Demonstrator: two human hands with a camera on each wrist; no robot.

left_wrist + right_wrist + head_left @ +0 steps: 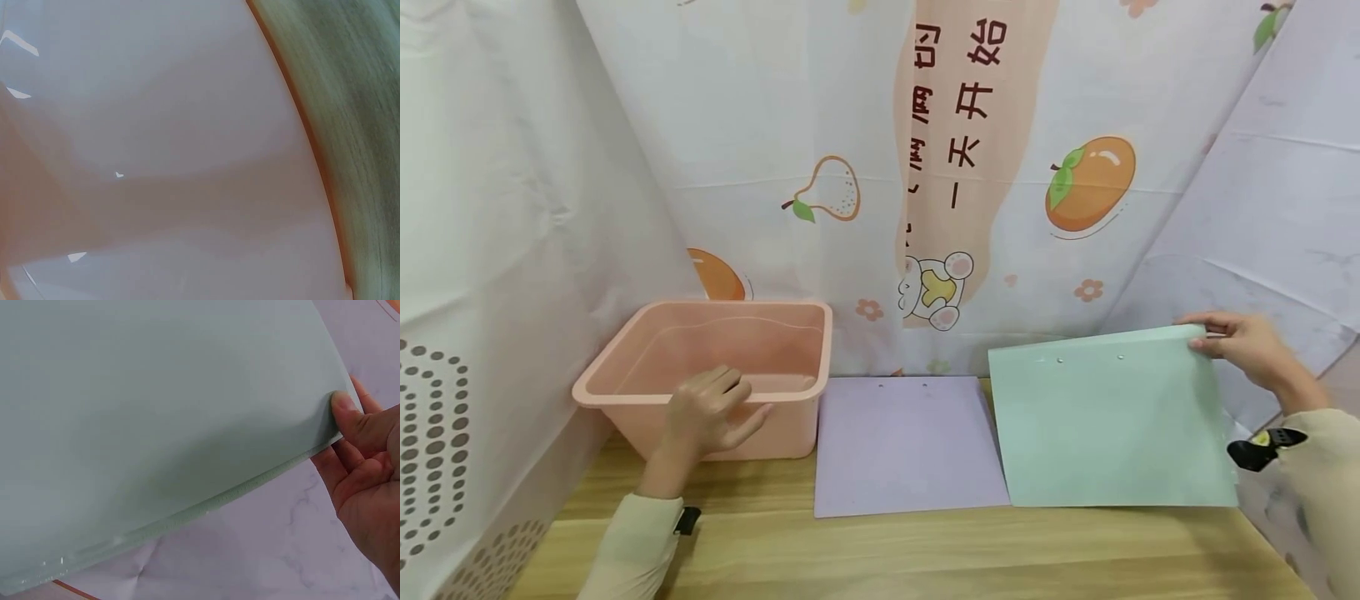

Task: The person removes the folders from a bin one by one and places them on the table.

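My right hand (1251, 346) pinches the top right corner of a mint-green file folder (1112, 425). The folder tilts up, its lower edge near the wooden table. In the right wrist view the thumb (347, 409) presses on the face of the folder (187, 394), other fingers behind it. At the left, my left hand (707, 408) grips the front rim of a pink plastic tub (760, 312), thumb outside. The left wrist view shows only the tub's wall (187, 125) close up, the hand out of frame. Between them a purple file folder (910, 450) lies flat.
The wooden table (865, 550) runs along the front. A white curtain (760, 100) printed with fruit and writing hangs behind, with further white cloth (482, 167) at the left side. Two small rivets show near the top edge of each folder.
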